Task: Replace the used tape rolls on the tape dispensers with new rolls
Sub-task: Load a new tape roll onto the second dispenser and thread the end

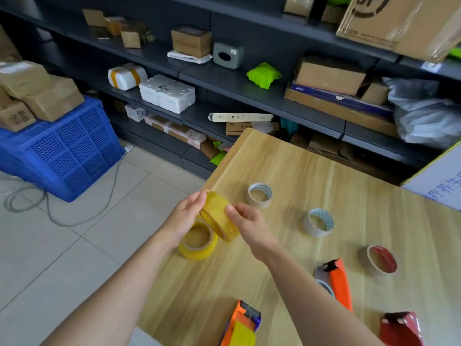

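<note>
Held roll: a new yellow roll (219, 218) of glossy, see-through tape stood tilted on edge in the air, just above the table's near-left edge.
Left hand (188, 211): its fingers gripped the roll's far side.
Right hand (245, 221): thumb and fingertips pinched the roll's outer band.
Second yellow roll (198, 242): it lay flat right below the held one, close to the table's edge.
Spent cores: two pale cardboard rings (259, 195) (318, 222) and one red-lined ring (379, 259) lay well apart, with bare tabletop between them.
Dispensers: an orange dispenser (336, 280) lay near the red-lined ring; an orange-and-blue dispenser (243, 323) and a red dispenser (401, 329) lay at the near edge.
Table (299, 171): pale wood-grain top, smooth, with a rounded far corner.
Floor (74, 245): light tiles, open to the left of the table, crossed by a grey cable (50, 201).
Room: a blue slotted crate (62, 151) held brown parcels; dark shelves (249, 78) behind carried boxes and bags.
</note>
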Action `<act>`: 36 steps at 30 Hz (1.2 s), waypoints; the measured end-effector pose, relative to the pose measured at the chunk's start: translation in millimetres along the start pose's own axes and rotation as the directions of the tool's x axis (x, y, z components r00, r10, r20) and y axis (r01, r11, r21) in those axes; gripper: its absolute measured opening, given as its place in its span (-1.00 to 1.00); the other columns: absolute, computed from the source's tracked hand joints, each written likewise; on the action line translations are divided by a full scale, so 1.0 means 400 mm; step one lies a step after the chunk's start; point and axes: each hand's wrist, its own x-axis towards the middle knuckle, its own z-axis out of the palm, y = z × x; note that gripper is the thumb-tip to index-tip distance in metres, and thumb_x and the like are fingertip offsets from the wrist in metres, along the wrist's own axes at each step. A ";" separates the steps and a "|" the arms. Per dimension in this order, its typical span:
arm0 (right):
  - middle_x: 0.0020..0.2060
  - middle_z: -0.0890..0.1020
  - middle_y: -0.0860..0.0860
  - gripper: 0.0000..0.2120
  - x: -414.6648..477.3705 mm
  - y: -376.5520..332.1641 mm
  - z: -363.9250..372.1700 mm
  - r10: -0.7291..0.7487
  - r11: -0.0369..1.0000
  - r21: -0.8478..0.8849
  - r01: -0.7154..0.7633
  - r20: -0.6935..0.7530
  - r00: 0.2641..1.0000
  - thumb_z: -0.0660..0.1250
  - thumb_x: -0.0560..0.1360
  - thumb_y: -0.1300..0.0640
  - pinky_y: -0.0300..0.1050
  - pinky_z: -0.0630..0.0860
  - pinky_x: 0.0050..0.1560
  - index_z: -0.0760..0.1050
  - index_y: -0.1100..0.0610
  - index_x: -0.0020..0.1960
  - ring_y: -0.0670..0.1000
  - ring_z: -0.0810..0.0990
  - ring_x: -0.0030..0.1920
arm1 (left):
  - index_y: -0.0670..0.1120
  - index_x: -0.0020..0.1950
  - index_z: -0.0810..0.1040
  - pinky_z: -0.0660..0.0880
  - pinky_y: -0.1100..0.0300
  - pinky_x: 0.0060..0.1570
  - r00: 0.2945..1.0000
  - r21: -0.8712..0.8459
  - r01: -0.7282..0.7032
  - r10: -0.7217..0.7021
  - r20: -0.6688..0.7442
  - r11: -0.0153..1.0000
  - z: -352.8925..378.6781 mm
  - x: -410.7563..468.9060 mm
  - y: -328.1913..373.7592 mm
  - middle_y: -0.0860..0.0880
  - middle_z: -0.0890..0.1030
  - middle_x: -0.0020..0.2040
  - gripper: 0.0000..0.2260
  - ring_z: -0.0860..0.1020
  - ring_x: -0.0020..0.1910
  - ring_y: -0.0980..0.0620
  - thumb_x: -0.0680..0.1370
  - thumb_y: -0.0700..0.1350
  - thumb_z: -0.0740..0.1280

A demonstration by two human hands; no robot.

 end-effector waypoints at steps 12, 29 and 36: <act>0.00 0.67 0.17 -0.74 -0.213 -0.018 -0.271 -0.125 0.916 0.399 0.040 0.188 0.974 0.28 0.54 0.19 0.02 0.59 0.06 0.56 0.25 0.18 0.10 0.66 -0.02 | 0.04 0.01 0.55 0.49 -0.08 0.10 0.975 -0.075 0.209 -0.214 -0.060 0.975 0.334 -0.124 0.132 -0.04 0.60 -0.09 -0.71 0.57 -0.05 -0.09 0.46 0.22 0.31; -0.05 0.66 0.27 -0.81 -0.368 -0.067 -0.438 -0.161 0.896 0.431 0.106 0.094 0.982 0.28 0.58 0.25 0.02 0.64 -0.06 0.60 0.26 0.12 0.15 0.67 -0.03 | 0.19 0.41 0.30 0.50 -0.12 0.15 0.992 0.022 -0.059 0.056 0.117 0.998 0.538 -0.248 0.206 0.03 0.48 0.10 -0.39 0.49 -0.01 0.02 0.37 0.21 0.32; 0.05 0.68 0.26 -0.71 -0.374 -0.103 -0.452 -0.183 0.925 0.351 0.147 0.072 0.981 0.34 0.46 0.21 0.27 0.52 0.20 0.59 0.21 0.16 0.24 0.65 0.09 | -0.02 0.16 0.56 0.55 -0.18 0.02 0.942 -0.025 0.304 -0.297 0.156 0.952 0.550 -0.210 0.269 -0.17 0.63 0.12 -0.42 0.60 0.09 -0.18 0.43 0.41 0.19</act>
